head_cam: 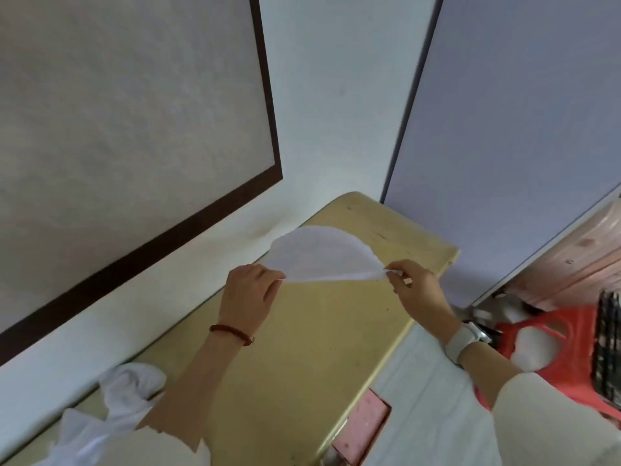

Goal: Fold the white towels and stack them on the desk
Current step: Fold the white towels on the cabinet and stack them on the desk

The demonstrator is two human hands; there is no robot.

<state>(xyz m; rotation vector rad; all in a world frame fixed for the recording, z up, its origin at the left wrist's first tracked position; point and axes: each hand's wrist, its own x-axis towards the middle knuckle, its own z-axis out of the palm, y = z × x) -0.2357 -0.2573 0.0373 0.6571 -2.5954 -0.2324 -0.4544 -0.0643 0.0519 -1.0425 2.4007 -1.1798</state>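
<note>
While pinching opposite corners of a white towel (322, 255) above the far end of the desk (302, 348), the left hand (248, 294) and right hand (416, 287) are drawing it taut, ideally keeping edges level before laying it flat, with unfolded towels (124, 391) waiting at the desk's near-left edge.

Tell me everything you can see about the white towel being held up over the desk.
The white towel is thin, soft-looking cloth, stretched between both hands above the yellowish desk. The left hand pinches one corner, the right hand the other. Its far edge billows upward in a curve. Whether it touches the desk cannot be told.
</note>
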